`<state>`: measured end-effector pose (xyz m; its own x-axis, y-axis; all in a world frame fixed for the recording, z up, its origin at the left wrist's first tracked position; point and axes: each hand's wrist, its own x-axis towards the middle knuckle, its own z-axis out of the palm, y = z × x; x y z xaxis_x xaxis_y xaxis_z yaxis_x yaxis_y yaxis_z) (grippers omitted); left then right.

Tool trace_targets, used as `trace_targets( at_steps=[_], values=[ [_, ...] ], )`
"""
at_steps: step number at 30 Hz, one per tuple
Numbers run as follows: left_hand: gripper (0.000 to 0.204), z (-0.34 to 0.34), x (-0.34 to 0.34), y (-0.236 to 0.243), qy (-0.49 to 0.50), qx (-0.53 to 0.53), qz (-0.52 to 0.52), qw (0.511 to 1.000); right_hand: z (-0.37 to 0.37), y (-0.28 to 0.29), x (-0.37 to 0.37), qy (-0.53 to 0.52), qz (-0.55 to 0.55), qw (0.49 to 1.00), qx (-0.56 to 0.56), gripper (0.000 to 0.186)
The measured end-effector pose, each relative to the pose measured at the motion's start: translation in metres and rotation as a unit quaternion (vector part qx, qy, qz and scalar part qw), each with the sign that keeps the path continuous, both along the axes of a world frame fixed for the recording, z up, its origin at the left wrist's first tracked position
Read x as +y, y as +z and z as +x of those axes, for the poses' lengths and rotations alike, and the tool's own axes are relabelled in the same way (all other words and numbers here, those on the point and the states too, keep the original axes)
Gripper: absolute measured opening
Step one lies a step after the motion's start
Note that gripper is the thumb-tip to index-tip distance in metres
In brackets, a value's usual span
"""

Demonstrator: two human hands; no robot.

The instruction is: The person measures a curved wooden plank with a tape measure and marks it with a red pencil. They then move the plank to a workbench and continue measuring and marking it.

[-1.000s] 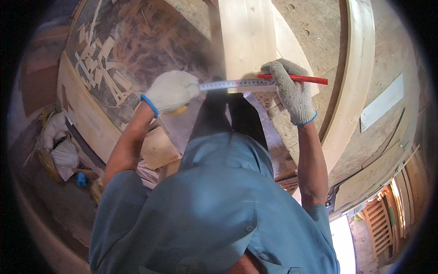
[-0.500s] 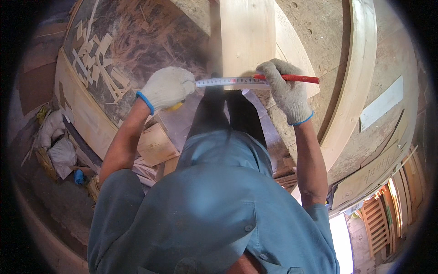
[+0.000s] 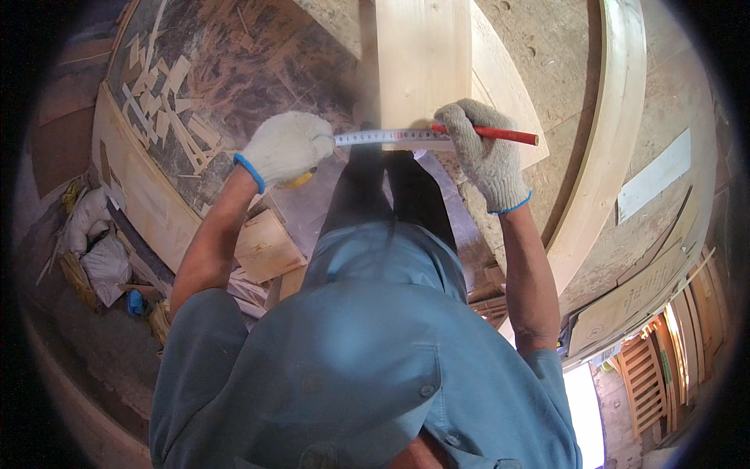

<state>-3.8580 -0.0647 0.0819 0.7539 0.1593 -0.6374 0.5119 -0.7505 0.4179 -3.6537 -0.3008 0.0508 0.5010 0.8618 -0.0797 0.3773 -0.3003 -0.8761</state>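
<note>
My left hand (image 3: 285, 148), in a white knit glove, is closed on a tape measure with a yellow case (image 3: 299, 180), mostly hidden under the palm. Its blade (image 3: 353, 139) stretches sideways across the near end of a pale plank (image 3: 423, 62). My right hand (image 3: 488, 160), gloved too, grips a red pencil (image 3: 512, 136) lying roughly horizontal, with its fingers over the tape blade at the plank's end. Whether those fingertips also pinch the blade is unclear. A wide pale wooden piece (image 3: 508, 86) with a curved edge lies beside the plank on the right.
Curved pale timber (image 3: 613, 109) lies on a worn board surface (image 3: 558, 62) at right, with a white strip (image 3: 652, 176). Offcuts (image 3: 160, 117) are scattered upper left; white sacks (image 3: 105, 266) lie lower left. Slatted wood (image 3: 641, 379) stands at lower right. My dark-trousered legs are below the tape.
Both hands, the tape and the red pencil have shifted slightly toward the top and left, mostly in the first half second, the right hand a little more. Both grips are kept.
</note>
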Motion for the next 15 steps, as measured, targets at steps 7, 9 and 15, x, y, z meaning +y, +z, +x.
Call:
trace_targets(
  at_steps=[7, 9, 15],
  values=[
    [0.031, -0.005, 0.0, 0.0, -0.009, -0.018, -0.008, 1.0, -0.001, 0.006, 0.005, -0.027, -0.066, 0.993, 0.097, 0.027],
    [0.029, -0.006, -0.001, 0.003, -0.007, -0.013, -0.033, 0.999, -0.002, 0.0, 0.002, -0.026, -0.038, 0.998, 0.052, 0.027],
    [0.028, -0.014, -0.014, 0.003, -0.037, -0.022, -0.082, 0.996, -0.002, -0.014, -0.01, 0.035, -0.061, 0.998, 0.001, 0.028]
  ],
)
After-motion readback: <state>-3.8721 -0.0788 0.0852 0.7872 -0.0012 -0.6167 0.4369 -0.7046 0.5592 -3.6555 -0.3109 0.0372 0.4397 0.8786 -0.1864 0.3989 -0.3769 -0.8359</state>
